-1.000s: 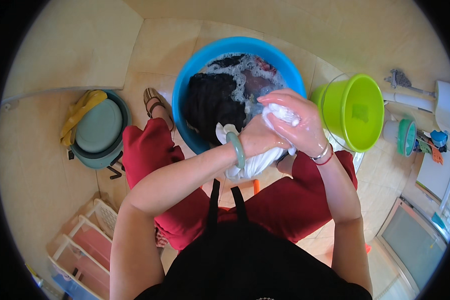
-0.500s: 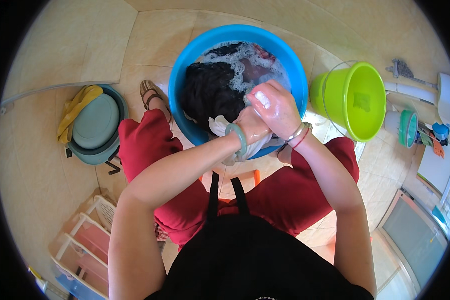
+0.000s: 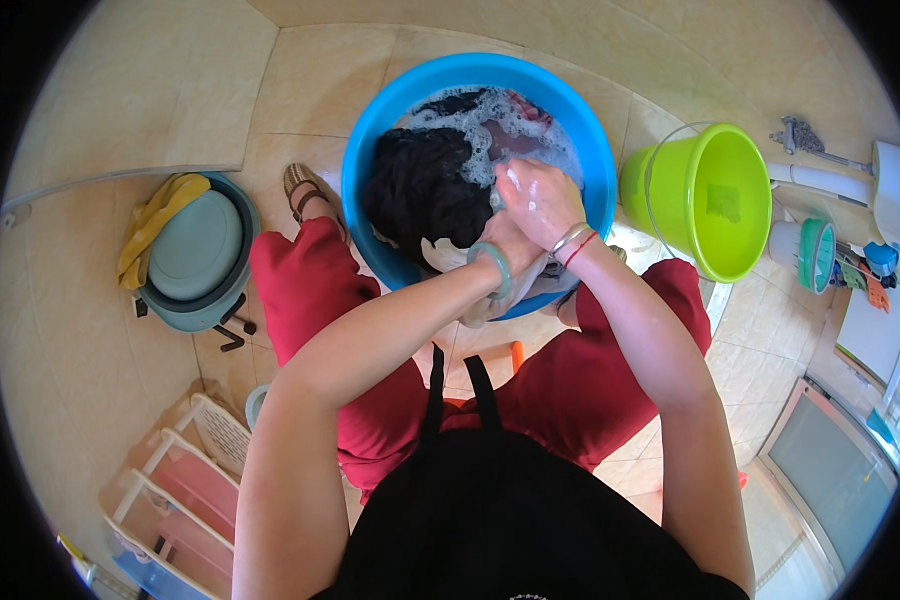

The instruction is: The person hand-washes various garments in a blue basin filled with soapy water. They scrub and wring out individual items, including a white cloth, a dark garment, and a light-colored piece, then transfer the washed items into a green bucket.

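A large blue basin [image 3: 362,130] holds sudsy water and a dark bunched garment [image 3: 420,185]. Over its near right part my two hands are pressed together. My left hand [image 3: 511,240], with a pale green bangle at the wrist, is closed on a wet white cloth [image 3: 515,292] that drapes over the near rim. Lying partly across it, my right hand [image 3: 540,203] is closed too, flecked with suds on its back and pressed to the cloth; its fingertips are hidden. A silver bangle and a red cord circle that wrist.
A lime-green bucket [image 3: 705,200] stands to the right of the basin. To the left, stacked grey-green basins [image 3: 195,250] carry a yellow cloth [image 3: 155,225]. A white and pink rack [image 3: 185,480] sits at lower left. Toilet brushes [image 3: 815,255] and a cabinet line the right side.
My hands have shifted slightly against each other, the left one a little to the right. The white patch of lather on my right hand has shrunk to small flecks.
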Action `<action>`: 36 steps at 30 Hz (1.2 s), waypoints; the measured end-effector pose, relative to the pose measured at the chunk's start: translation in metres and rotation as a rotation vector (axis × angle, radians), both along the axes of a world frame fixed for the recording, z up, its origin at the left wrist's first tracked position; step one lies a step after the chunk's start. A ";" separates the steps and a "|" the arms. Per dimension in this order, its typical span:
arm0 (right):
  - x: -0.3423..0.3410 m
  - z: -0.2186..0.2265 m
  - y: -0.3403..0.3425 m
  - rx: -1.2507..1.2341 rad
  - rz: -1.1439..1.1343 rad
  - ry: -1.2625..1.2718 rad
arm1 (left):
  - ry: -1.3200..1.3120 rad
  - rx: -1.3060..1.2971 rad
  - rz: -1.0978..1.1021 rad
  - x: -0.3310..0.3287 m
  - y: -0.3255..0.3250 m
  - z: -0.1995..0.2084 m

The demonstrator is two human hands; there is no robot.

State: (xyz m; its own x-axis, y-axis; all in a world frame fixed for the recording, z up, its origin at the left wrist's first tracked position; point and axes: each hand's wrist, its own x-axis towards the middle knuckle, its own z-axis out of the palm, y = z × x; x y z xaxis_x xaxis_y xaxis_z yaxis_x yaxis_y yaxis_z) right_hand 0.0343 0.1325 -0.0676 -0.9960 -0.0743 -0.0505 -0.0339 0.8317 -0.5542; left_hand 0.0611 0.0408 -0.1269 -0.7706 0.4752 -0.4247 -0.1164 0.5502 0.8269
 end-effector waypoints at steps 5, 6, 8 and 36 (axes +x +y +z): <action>-0.005 0.000 -0.007 0.074 -0.039 -0.076 | -0.061 -0.055 0.065 -0.001 -0.002 0.006; -0.005 0.001 -0.009 0.086 -0.049 -0.096 | -0.072 -0.056 0.058 0.001 -0.004 0.007; -0.007 -0.004 -0.004 -0.088 -0.111 -0.218 | -0.062 -0.052 0.037 -0.005 -0.003 0.010; 0.061 0.106 0.073 -1.483 -0.027 -0.335 | -0.798 1.074 0.589 -0.056 -0.061 0.041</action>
State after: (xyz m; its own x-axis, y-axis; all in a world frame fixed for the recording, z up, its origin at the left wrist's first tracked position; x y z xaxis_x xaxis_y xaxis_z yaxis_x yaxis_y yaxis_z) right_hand 0.0950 0.2054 0.0387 -0.9560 -0.2419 -0.1658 0.2647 -0.4684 -0.8429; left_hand 0.0049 -0.0205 -0.0857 -0.6963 0.5381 -0.4751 -0.7162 -0.5651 0.4096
